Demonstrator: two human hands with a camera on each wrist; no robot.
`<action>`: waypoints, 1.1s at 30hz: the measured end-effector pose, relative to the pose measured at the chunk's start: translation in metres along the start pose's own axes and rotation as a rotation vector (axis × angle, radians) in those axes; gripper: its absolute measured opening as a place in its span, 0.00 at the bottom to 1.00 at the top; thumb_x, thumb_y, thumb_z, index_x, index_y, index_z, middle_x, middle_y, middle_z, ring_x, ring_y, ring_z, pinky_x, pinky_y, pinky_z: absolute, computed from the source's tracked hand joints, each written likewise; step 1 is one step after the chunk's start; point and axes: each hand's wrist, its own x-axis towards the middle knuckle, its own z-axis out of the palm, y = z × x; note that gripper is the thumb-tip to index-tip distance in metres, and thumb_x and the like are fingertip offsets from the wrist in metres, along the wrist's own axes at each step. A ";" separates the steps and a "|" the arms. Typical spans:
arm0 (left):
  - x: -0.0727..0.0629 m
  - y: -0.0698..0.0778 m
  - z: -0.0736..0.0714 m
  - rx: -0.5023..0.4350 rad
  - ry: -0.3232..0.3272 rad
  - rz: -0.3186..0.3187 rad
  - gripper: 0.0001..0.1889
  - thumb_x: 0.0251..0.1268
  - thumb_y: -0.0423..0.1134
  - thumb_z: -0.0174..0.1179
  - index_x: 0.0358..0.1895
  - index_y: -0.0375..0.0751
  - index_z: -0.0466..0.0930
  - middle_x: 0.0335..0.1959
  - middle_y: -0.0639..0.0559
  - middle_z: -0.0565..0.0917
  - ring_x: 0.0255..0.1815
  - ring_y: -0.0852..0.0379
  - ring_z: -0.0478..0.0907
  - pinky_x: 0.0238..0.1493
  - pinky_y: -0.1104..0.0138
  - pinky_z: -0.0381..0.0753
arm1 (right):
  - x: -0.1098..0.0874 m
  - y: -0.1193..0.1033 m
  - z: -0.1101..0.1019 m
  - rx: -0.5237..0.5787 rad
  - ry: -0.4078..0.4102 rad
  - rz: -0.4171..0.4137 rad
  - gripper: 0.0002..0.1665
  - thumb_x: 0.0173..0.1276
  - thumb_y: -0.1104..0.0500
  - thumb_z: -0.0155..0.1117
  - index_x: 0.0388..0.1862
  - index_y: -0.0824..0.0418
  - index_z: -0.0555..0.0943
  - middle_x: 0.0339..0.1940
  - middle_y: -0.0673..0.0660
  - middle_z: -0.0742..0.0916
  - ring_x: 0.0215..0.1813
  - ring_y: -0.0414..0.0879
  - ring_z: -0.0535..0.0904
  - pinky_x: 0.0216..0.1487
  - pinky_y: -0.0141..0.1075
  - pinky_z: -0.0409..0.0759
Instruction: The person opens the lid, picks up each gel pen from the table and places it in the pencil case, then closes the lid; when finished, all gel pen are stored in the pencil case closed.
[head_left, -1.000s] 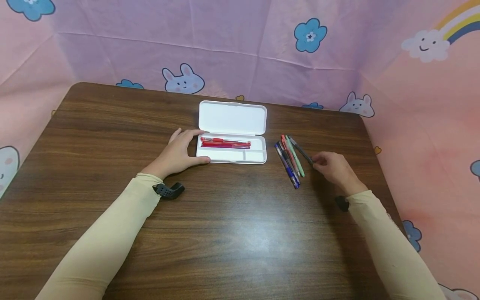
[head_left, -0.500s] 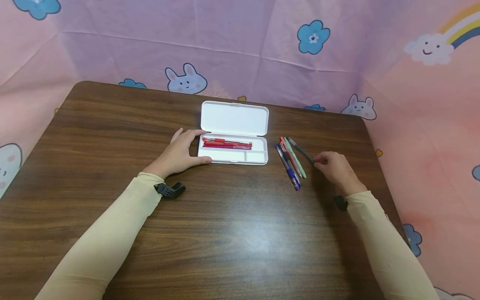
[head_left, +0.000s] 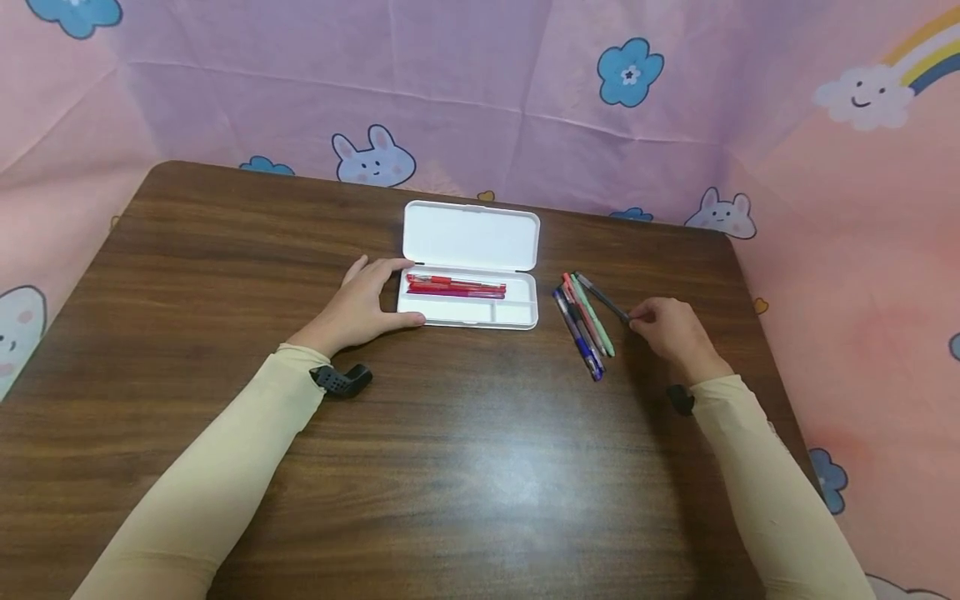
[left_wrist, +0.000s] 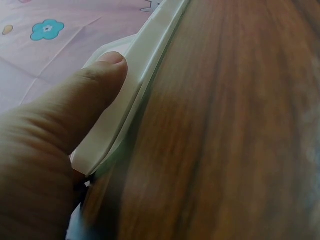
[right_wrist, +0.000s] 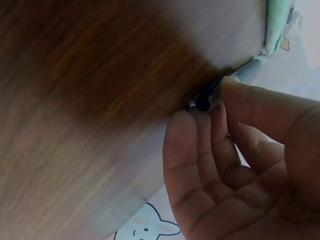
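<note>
An open white pencil case point(head_left: 453, 313) lies on the table, several red pens point(head_left: 457, 288) in its long rear compartment. My left hand point(head_left: 356, 308) holds its left end, thumb over the front rim and fingers at the back corner. In the left wrist view the thumb point(left_wrist: 95, 85) presses on the white edge of the case. To the right, my right hand point(head_left: 670, 332) pinches the near end of a dark grey pen point(head_left: 602, 297) between thumb and fingertips. The right wrist view shows that pen's black end point(right_wrist: 203, 102) at the fingertips, close over the table.
Beside the grey pen lie a light green pen point(head_left: 592, 317), a red one point(head_left: 570, 287) and a blue one point(head_left: 579, 337), bunched with a black one. The case's lid point(head_left: 471, 236) stands open behind it. A printed cloth point(head_left: 465, 100) hangs behind the brown table point(head_left: 420, 467).
The view has shifted slightly. My right hand stays at the grey pen's near end, moved up only a little; my left hand and the case have stayed put.
</note>
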 end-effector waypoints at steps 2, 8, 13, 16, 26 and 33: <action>0.001 0.001 0.000 0.003 0.003 0.006 0.53 0.55 0.69 0.72 0.79 0.44 0.62 0.78 0.44 0.67 0.81 0.43 0.58 0.85 0.51 0.32 | 0.000 0.000 -0.001 -0.002 0.005 0.001 0.13 0.76 0.62 0.63 0.51 0.69 0.86 0.47 0.68 0.88 0.45 0.58 0.82 0.47 0.53 0.82; 0.001 0.003 -0.003 0.001 -0.004 -0.005 0.53 0.56 0.67 0.72 0.79 0.43 0.61 0.78 0.43 0.66 0.82 0.42 0.56 0.84 0.50 0.32 | 0.001 -0.001 0.000 0.007 -0.002 0.013 0.13 0.77 0.62 0.62 0.52 0.69 0.85 0.49 0.69 0.87 0.48 0.60 0.81 0.50 0.55 0.81; 0.000 0.003 -0.003 0.007 -0.003 -0.004 0.52 0.56 0.66 0.72 0.79 0.43 0.61 0.78 0.43 0.66 0.81 0.41 0.57 0.84 0.49 0.33 | 0.003 0.003 0.000 0.000 0.013 -0.006 0.13 0.77 0.64 0.59 0.52 0.70 0.84 0.51 0.70 0.86 0.49 0.61 0.79 0.53 0.57 0.79; 0.000 0.003 -0.002 0.016 -0.005 0.006 0.52 0.56 0.67 0.72 0.79 0.42 0.62 0.78 0.42 0.67 0.81 0.42 0.59 0.85 0.51 0.32 | 0.003 0.008 -0.002 0.010 0.050 -0.022 0.12 0.77 0.65 0.58 0.52 0.71 0.84 0.50 0.70 0.86 0.49 0.61 0.80 0.52 0.57 0.80; 0.000 -0.001 -0.003 0.016 -0.002 -0.006 0.53 0.56 0.67 0.72 0.79 0.45 0.61 0.78 0.43 0.66 0.82 0.41 0.56 0.84 0.49 0.33 | 0.013 -0.066 -0.003 0.054 0.225 -0.252 0.09 0.77 0.65 0.62 0.50 0.69 0.85 0.46 0.65 0.86 0.46 0.57 0.82 0.48 0.52 0.83; 0.000 0.002 -0.002 -0.002 -0.009 -0.005 0.52 0.57 0.67 0.72 0.79 0.44 0.61 0.79 0.43 0.66 0.82 0.41 0.55 0.84 0.49 0.32 | 0.040 -0.141 0.023 -0.072 0.180 -0.414 0.09 0.76 0.64 0.64 0.48 0.64 0.88 0.45 0.60 0.87 0.48 0.53 0.82 0.53 0.46 0.83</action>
